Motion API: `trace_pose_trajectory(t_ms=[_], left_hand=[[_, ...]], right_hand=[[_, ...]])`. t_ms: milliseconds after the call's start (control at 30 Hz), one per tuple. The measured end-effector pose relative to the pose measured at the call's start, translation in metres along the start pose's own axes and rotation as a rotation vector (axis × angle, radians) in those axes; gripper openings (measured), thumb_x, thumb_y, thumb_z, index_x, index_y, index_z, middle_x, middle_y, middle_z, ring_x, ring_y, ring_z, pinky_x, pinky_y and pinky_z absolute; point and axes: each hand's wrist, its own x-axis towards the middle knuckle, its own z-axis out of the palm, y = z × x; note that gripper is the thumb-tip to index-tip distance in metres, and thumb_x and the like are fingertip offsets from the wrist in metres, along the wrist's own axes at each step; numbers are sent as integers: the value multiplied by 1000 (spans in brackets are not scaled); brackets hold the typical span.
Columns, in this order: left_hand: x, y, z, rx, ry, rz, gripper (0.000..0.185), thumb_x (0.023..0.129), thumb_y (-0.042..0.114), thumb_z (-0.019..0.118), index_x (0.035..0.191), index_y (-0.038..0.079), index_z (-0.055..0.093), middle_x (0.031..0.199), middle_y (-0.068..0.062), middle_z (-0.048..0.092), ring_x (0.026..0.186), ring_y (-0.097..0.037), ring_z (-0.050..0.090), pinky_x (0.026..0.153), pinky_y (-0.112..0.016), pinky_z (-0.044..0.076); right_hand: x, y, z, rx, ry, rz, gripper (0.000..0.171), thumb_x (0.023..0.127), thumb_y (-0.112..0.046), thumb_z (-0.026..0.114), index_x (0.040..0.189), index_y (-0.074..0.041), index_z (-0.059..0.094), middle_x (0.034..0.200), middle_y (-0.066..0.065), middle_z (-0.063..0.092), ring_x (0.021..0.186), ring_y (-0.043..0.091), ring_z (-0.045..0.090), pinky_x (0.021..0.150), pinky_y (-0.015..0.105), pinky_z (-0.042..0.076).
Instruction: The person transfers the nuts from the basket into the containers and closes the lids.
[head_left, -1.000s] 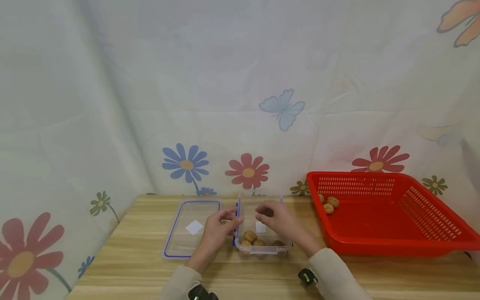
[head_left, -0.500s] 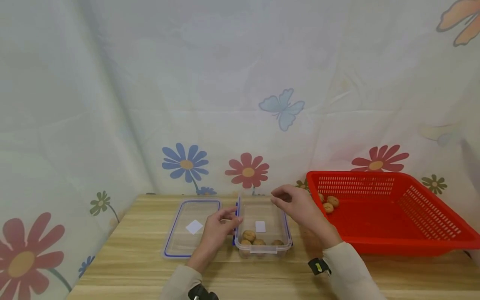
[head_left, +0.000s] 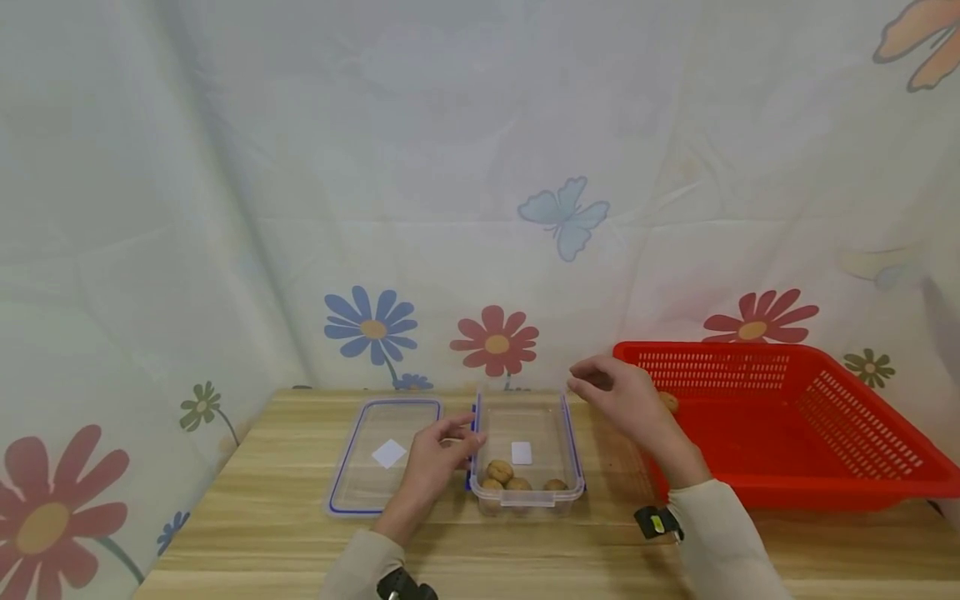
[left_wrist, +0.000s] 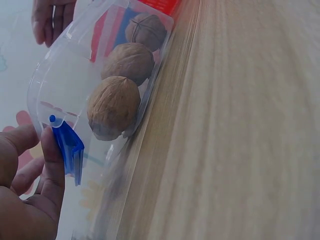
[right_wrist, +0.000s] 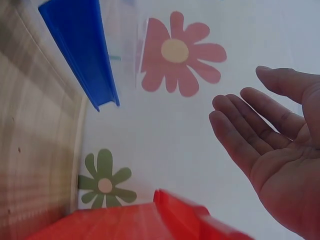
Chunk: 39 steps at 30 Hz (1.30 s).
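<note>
A clear plastic food box (head_left: 527,498) with blue side clips stands on the table. Several walnuts lie at its near end, among them a large brown walnut (left_wrist: 114,106) seen through the wall. My left hand (head_left: 429,462) grips the box's left rim, its fingers (left_wrist: 53,162) beside a hanging blue clip (left_wrist: 70,150). To the right, my right hand (head_left: 628,400) hovers between the box and the red basket (head_left: 757,492). In the right wrist view that palm (right_wrist: 285,170) faces up with loosely bent fingers and holds nothing. Part of the basket's left side is hidden behind the hand.
Left of the box lies its clear lid (head_left: 405,483) with a blue seal and a white paper square (head_left: 389,454). A walnut (head_left: 669,402) shows in the basket beside the right hand. A flowered cloth (head_left: 442,208) hangs behind the wooden table (head_left: 525,567).
My right hand has moved from over the box rightward to the basket's left edge, now covering some walnuts in there. My left hand has stayed on the box rim.
</note>
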Motion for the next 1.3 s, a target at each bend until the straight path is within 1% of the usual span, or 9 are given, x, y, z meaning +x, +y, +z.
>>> trace_pose_trajectory(t_ms=[400, 667, 767, 900, 933, 1000, 1133, 1200, 1300], left_hand=[[2, 0, -2, 12, 4, 8, 43, 96, 11, 81, 133, -7, 68, 100, -12, 68, 78, -16, 67, 70, -39, 65], [1, -1, -4, -13, -1, 1, 44, 96, 11, 81, 134, -7, 67, 101, -12, 68, 79, -17, 67, 66, -28, 62], [1, -3, -3, -20, -11, -2, 45, 96, 11, 81, 134, -8, 67, 102, -12, 68, 80, -18, 67, 66, -28, 62], [2, -3, -2, -26, -20, 0, 45, 96, 12, 80, 135, -8, 67, 102, -12, 67, 80, -17, 67, 67, -29, 63], [1, -2, -2, -27, -22, 3, 45, 97, 12, 80, 135, -8, 66, 102, -12, 67, 80, -17, 67, 67, -29, 63], [1, -1, -1, -30, -20, 6, 45, 97, 12, 80, 135, -7, 67, 102, -13, 67, 79, -17, 67, 67, -30, 63], [1, 0, -1, -30, -18, 6, 45, 96, 12, 81, 135, -7, 67, 101, -12, 67, 79, -17, 66, 68, -30, 63], [1, -1, -1, -32, -17, 6, 45, 96, 11, 81, 135, -8, 67, 101, -12, 67, 79, -17, 66, 67, -30, 63], [1, -3, -1, -34, -21, 12, 45, 97, 10, 80, 135, -9, 66, 101, -12, 67, 78, -16, 66, 66, -29, 63]], right_hand=[[-2, 3, -28, 6, 58, 33, 29, 103, -19, 74, 127, -4, 72, 120, 14, 74, 111, 34, 69, 98, 52, 59], [-8, 2, -48, -9, 84, 39, 30, 103, -22, 74, 127, -4, 72, 122, 15, 74, 109, 34, 69, 93, 48, 61], [-11, 3, -57, -20, 89, 38, 31, 104, -22, 73, 129, -4, 71, 121, 15, 74, 107, 34, 69, 91, 43, 61], [-12, 3, -72, -38, 98, 25, 34, 104, -23, 72, 132, -3, 70, 124, 17, 73, 108, 35, 69, 88, 23, 59], [-12, 2, -77, -47, 102, 22, 35, 105, -24, 72, 133, -3, 69, 124, 18, 73, 109, 36, 70, 88, 22, 58], [-10, 0, -84, -60, 108, 13, 37, 105, -26, 71, 134, -2, 69, 126, 20, 72, 110, 38, 70, 91, 26, 60], [-4, -3, -98, -89, 103, 8, 41, 106, -32, 69, 136, -3, 68, 127, 20, 72, 111, 39, 70, 95, 49, 59], [1, -3, -103, -99, 87, 16, 44, 106, -35, 69, 137, -4, 68, 128, 19, 72, 111, 38, 69, 95, 52, 59], [9, 2, -109, -101, 52, 37, 46, 106, -38, 68, 138, -5, 67, 129, 19, 71, 112, 37, 68, 95, 50, 61]])
